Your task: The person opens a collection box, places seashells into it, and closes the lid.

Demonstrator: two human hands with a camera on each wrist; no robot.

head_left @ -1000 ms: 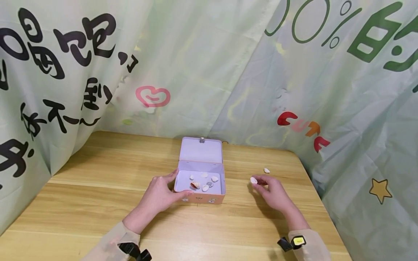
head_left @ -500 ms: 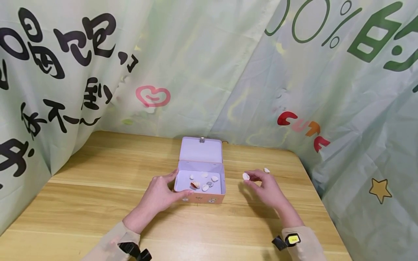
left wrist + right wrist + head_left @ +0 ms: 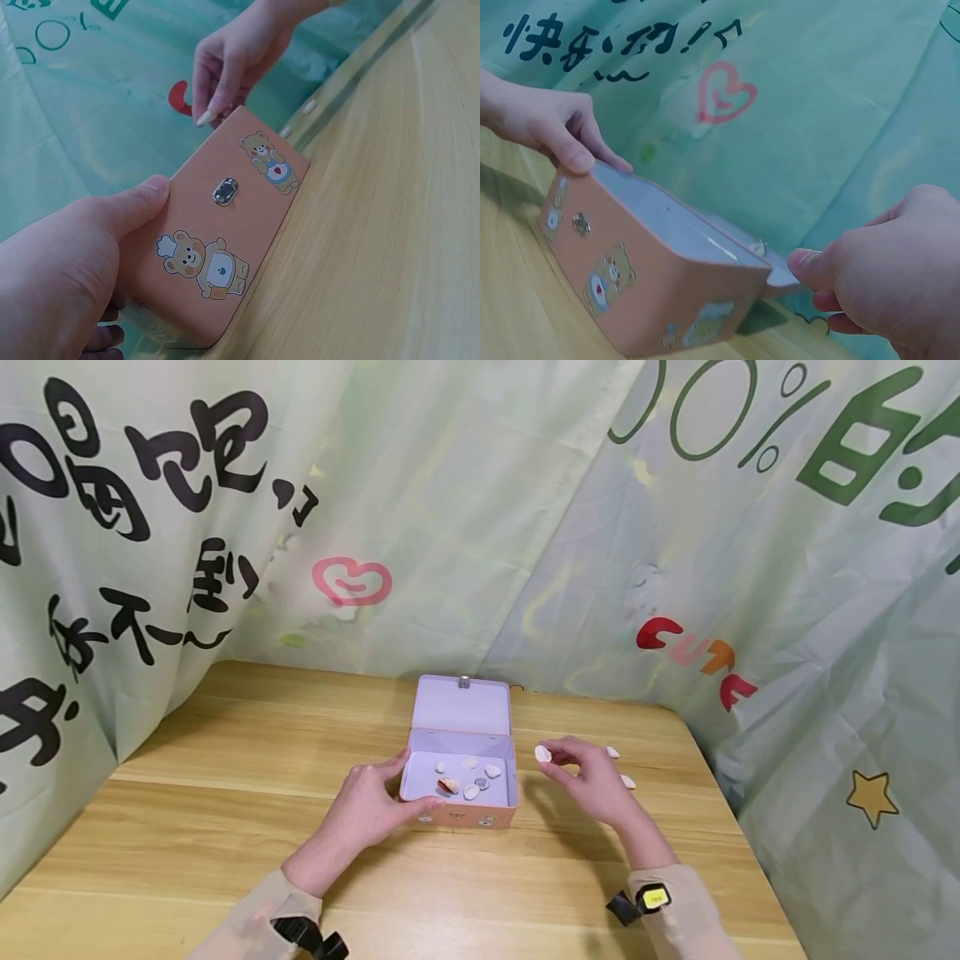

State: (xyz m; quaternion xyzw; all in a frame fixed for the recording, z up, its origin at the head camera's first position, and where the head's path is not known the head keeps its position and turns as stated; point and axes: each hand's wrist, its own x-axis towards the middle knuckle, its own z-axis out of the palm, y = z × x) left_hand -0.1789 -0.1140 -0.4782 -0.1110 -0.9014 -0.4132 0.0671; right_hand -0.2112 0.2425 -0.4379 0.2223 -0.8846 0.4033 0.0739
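Note:
An orange tin box (image 3: 461, 815) with a lilac inside stands on the table, its lid (image 3: 461, 706) tipped back. My left hand (image 3: 367, 802) grips the box's left side, thumb at the front rim and fingers round the side. Inside lie several seashells, among them a brownish one (image 3: 448, 786) and a white one (image 3: 492, 771). To the right of the box, my right hand (image 3: 592, 778) pinches a white seashell (image 3: 543, 754) between thumb and fingers, raised over the table. That shell's pale edge (image 3: 206, 118) shows in the left wrist view. In the right wrist view I cannot make it out.
Two white shells lie on the wooden table (image 3: 225, 827) at the right: one farther back (image 3: 612, 752) and one (image 3: 628, 782) behind the right wrist. A printed curtain (image 3: 450, 527) hangs along the back and sides. Bear stickers (image 3: 206, 262) decorate the box's front.
My right hand has moved left toward the box with the shell in its pinch, uncovering a second shell on the table. My left hand and the box have stayed in place.

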